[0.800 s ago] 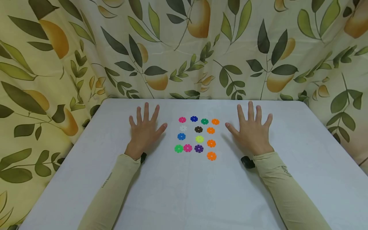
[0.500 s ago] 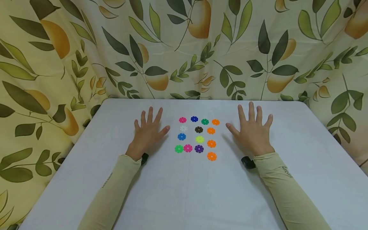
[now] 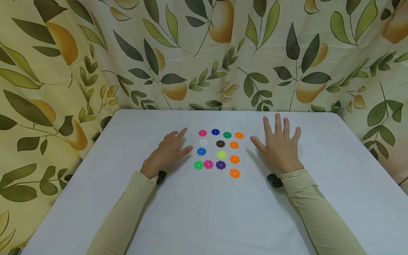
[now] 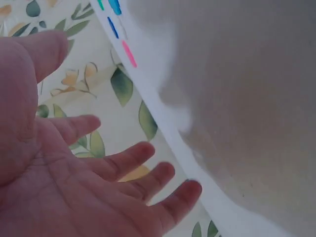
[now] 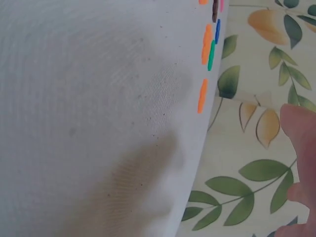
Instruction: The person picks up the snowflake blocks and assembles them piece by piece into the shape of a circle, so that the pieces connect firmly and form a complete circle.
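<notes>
Several small notched plastic discs lie flat in loose rows mid-table in the head view. On the left side are a pink disc (image 3: 202, 133), a white disc (image 3: 203, 142), a blue disc (image 3: 201, 151) and a green disc (image 3: 198, 165). A brown disc (image 3: 220, 143), a yellow disc (image 3: 221, 154) and a purple disc (image 3: 220, 165) lie further right, beside a column of orange discs (image 3: 234, 159). My left hand (image 3: 167, 152) hovers left of them, thumb apart, fingers loosely bent, holding nothing. My right hand (image 3: 280, 150) is spread to their right, also holding nothing.
The discs lie on a white table (image 3: 204, 216). Behind it and along the left hangs a leaf-and-fruit patterned curtain (image 3: 204, 78). A dark wrist camera (image 3: 275, 180) sits at the right cuff, another dark camera (image 3: 161, 177) at the left one.
My left hand has shifted right toward the discs, its spread fingers drawing in and bending downward. The right hand and the discs stay practically where they were.
</notes>
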Demonstrator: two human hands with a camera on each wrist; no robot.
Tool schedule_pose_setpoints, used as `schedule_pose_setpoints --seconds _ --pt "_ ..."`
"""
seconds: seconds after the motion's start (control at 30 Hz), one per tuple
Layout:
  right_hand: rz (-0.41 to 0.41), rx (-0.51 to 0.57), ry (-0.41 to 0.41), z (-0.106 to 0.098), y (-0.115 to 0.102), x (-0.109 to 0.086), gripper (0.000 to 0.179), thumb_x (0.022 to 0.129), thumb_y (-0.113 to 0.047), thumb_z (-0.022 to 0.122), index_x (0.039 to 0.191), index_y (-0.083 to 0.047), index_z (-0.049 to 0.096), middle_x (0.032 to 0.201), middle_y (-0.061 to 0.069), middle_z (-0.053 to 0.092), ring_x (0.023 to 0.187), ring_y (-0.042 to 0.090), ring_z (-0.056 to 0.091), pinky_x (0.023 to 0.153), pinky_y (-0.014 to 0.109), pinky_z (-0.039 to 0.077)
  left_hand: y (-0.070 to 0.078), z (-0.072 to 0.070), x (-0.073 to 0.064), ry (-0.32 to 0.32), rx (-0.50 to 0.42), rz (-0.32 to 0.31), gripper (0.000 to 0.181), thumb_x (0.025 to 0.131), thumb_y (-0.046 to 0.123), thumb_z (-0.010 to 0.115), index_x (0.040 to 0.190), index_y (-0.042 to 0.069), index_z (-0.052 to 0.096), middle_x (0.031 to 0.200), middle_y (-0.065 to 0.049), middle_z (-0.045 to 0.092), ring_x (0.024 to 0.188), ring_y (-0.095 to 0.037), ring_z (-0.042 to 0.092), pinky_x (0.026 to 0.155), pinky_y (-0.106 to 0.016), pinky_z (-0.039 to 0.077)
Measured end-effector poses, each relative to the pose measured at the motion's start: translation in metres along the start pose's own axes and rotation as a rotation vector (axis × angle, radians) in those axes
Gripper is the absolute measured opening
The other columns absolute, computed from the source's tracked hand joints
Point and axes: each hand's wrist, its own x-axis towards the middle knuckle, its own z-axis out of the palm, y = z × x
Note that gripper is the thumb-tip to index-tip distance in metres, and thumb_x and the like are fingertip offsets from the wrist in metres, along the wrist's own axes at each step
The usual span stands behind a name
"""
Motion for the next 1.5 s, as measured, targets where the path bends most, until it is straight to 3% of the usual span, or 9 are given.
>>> schedule_pose_setpoints --seconds 0.2,0.43,0.67,0.9,1.1,1.17,1.27,1.4,1.5 --pt "-0.021 0.001 0.031 0.000 -0.002 0.001 0.087 0.103 -0.053 0.063 0.166 -0.003 0.030 0.170 0.036 0.015 0.153 0.061 0.014 0.113 0.084 0.004 0.001 0.003 0.003 -0.078 -0.067 0.020 0.068 0.106 0.038 0.067 0.163 0.009 0.042 0.157 -0.019 0.047 0.148 -0.037 0.039 0.114 -0.059 0.042" --pt "-0.028 0.023 0.041 0.000 -0.006 0.001 0.084 0.103 -0.049 0.065 0.164 0.000 0.034 0.167 0.038 0.020 0.152 0.061 0.019 0.113 0.084 0.011 0.002 0.008 0.006 -0.149 -0.146 0.120 0.037 0.104 0.027 0.072 0.131 0.003 0.065 0.123 -0.011 0.065 0.120 -0.029 0.056 0.104 -0.043 0.051" --pt "-0.048 0.181 0.093 -0.001 -0.017 0.002 0.071 0.107 -0.037 0.063 0.158 0.007 0.042 0.159 0.040 0.035 0.147 0.060 0.032 0.112 0.080 0.024 0.007 0.014 0.005 -0.221 -0.133 0.180 0.029 0.098 0.027 0.080 0.117 0.009 0.069 0.116 -0.004 0.063 0.119 -0.026 0.050 0.101 -0.041 0.049" --pt "-0.101 0.263 0.180 0.000 -0.023 0.002 0.060 0.106 -0.027 0.064 0.149 0.013 0.052 0.148 0.042 0.049 0.137 0.058 0.048 0.102 0.077 0.039 0.011 0.019 0.002 -0.217 -0.082 0.179 0.032 0.093 0.028 0.085 0.117 0.015 0.068 0.120 -0.004 0.060 0.124 -0.027 0.045 0.100 -0.044 0.048" --pt "-0.149 0.299 0.248 0.003 -0.024 0.002 0.051 0.103 -0.017 0.067 0.140 0.017 0.058 0.138 0.041 0.058 0.128 0.057 0.058 0.103 0.071 0.045 0.013 0.020 -0.001 -0.215 -0.092 0.180 0.029 0.093 0.023 0.085 0.113 0.011 0.066 0.114 -0.002 0.059 0.121 -0.027 0.044 0.099 -0.042 0.047" --pt "-0.138 0.331 0.225 0.002 -0.026 0.002 0.049 0.104 -0.016 0.066 0.139 0.017 0.058 0.138 0.040 0.059 0.129 0.056 0.058 0.105 0.069 0.045 0.013 0.019 -0.001 -0.217 -0.108 0.172 0.030 0.094 0.022 0.084 0.113 0.010 0.065 0.112 -0.002 0.059 0.120 -0.026 0.045 0.098 -0.041 0.047" --pt "-0.089 0.426 0.118 -0.001 -0.029 0.002 0.051 0.107 -0.020 0.063 0.143 0.015 0.056 0.142 0.036 0.059 0.133 0.053 0.056 0.110 0.066 0.043 0.007 0.018 0.000 -0.216 -0.168 0.174 0.026 0.096 0.019 0.081 0.113 0.007 0.066 0.110 -0.003 0.059 0.116 -0.025 0.048 0.096 -0.039 0.048" --pt "-0.018 0.596 -0.019 -0.008 -0.035 0.002 0.048 0.111 -0.025 0.057 0.144 0.009 0.058 0.140 0.030 0.063 0.130 0.048 0.060 0.109 0.062 0.046 -0.005 0.016 0.003 -0.201 -0.329 0.167 0.012 0.101 0.015 0.074 0.111 0.006 0.071 0.107 -0.004 0.064 0.109 -0.025 0.055 0.095 -0.038 0.050" --pt "0.000 0.695 -0.060 -0.012 -0.041 0.002 0.043 0.110 -0.025 0.057 0.139 0.006 0.064 0.131 0.026 0.069 0.121 0.043 0.065 0.102 0.058 0.052 -0.011 0.012 0.005 -0.186 -0.447 0.139 0.010 0.104 0.014 0.070 0.110 0.007 0.073 0.105 -0.003 0.071 0.105 -0.024 0.060 0.096 -0.039 0.049"
